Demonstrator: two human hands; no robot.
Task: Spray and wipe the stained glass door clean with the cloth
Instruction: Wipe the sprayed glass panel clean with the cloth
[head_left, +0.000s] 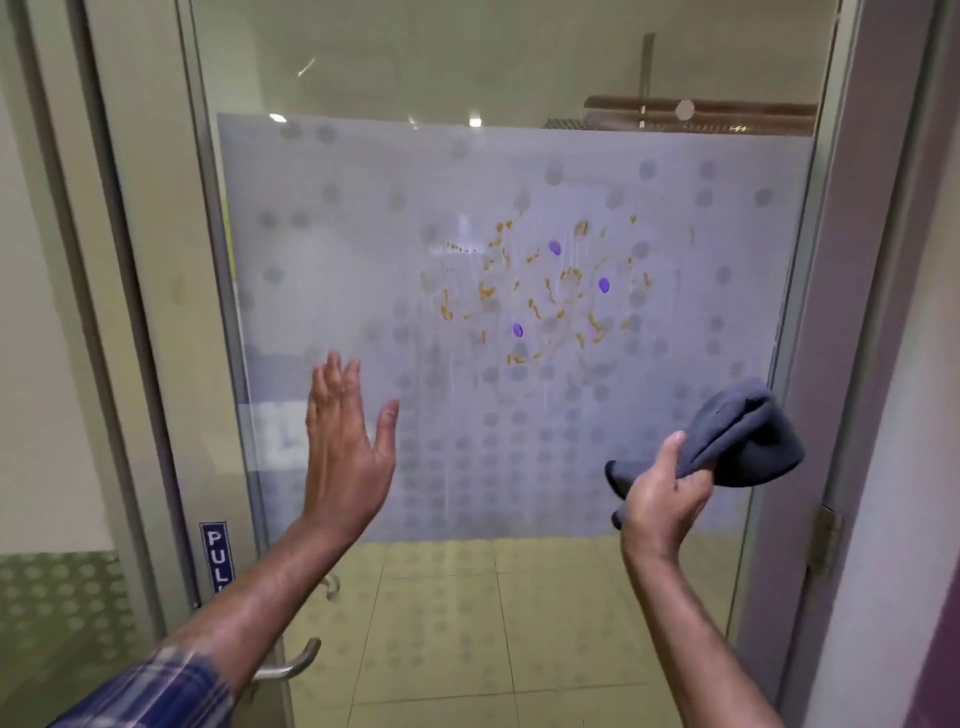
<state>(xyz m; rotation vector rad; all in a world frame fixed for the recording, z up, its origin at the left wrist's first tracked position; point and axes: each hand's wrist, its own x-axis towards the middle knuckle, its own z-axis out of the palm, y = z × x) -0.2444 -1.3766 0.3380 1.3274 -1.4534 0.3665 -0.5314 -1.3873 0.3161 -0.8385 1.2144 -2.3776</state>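
The glass door (363, 234) fills the view, with a frosted dotted band across its middle. Orange smears and three purple blobs form a stain patch (550, 291) right of centre, with wet streaks running down below it. My left hand (345, 441) is raised flat with fingers apart, near the glass at lower left of the stains; whether it touches the glass I cannot tell. My right hand (662, 493) grips a bunched grey cloth (737, 441) below and right of the stains, apart from the glass. No spray bottle is in view.
A metal door handle (291, 667) sticks out at the lower left, under a blue PULL sign (215, 556). A hinge (826, 540) sits on the right frame. A wall (893, 364) closes in on the right; a fixed glass panel (57, 364) stands left.
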